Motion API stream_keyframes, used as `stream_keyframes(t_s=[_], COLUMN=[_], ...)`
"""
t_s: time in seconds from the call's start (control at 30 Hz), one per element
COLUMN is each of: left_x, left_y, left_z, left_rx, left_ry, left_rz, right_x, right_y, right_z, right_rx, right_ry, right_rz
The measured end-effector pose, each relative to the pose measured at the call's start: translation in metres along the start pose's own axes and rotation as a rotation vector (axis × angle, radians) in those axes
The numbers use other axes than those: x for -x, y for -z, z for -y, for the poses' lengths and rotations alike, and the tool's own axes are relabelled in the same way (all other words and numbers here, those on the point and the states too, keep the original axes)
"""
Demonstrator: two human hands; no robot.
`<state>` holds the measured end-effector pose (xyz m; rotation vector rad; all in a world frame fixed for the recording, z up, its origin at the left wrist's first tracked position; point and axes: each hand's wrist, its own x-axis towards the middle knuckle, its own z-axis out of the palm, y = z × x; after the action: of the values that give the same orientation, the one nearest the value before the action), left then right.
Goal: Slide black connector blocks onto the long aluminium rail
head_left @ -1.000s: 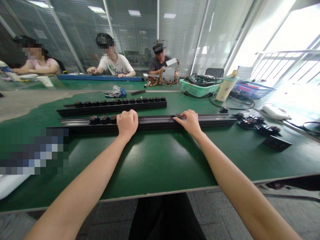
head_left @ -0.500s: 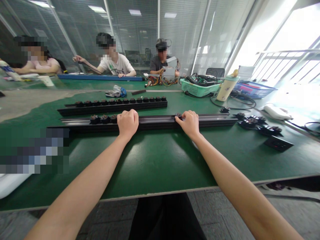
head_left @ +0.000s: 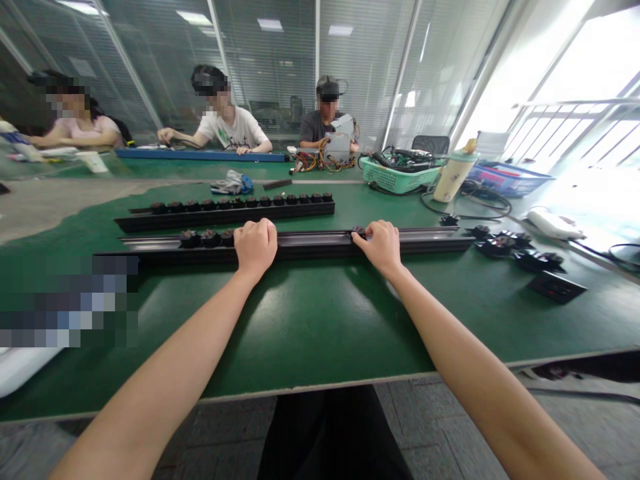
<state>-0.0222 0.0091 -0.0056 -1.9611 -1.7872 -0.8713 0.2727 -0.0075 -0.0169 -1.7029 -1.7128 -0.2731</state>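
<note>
A long black metal channel [head_left: 315, 248] lies across the green table in front of me. My left hand [head_left: 256, 248] is closed around its middle, with the fingers on the far side hidden. Just left of that hand, small black modules with prongs on top [head_left: 210, 238] sit in the channel; the left hand covers any beneath it. My right hand [head_left: 383, 247] is closed on one more black module [head_left: 359, 233], thumb against its near side, in the right half of the channel. Between my hands, a bare stretch of the channel's inside shows.
A second black channel [head_left: 250, 215] filled with similar modules lies behind. Loose modules [head_left: 503, 243] and a flat black plate [head_left: 557, 287] lie to the right. Farther back are a glove [head_left: 233, 182], a green basket [head_left: 400, 175] and a cup [head_left: 455, 177]. Several co-workers sit opposite.
My right hand and its module have shifted very slightly to the right. The left hand stays in place. Across the table, a co-worker's raised hand has come down towards the blue bar.
</note>
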Motion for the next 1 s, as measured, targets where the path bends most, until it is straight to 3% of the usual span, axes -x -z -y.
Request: stream_keyframes(t_s=[1.0], left_x=[0.0008], left_y=[0.0017], left_z=[-0.0014], left_rx=[0.022], left_ry=[0.014], left_rz=[0.015], right_x=[-0.0031], right_y=[-0.0029], right_z=[-0.0037], right_rx=[0.001], right_ry=[-0.07], right_rz=[0.063])
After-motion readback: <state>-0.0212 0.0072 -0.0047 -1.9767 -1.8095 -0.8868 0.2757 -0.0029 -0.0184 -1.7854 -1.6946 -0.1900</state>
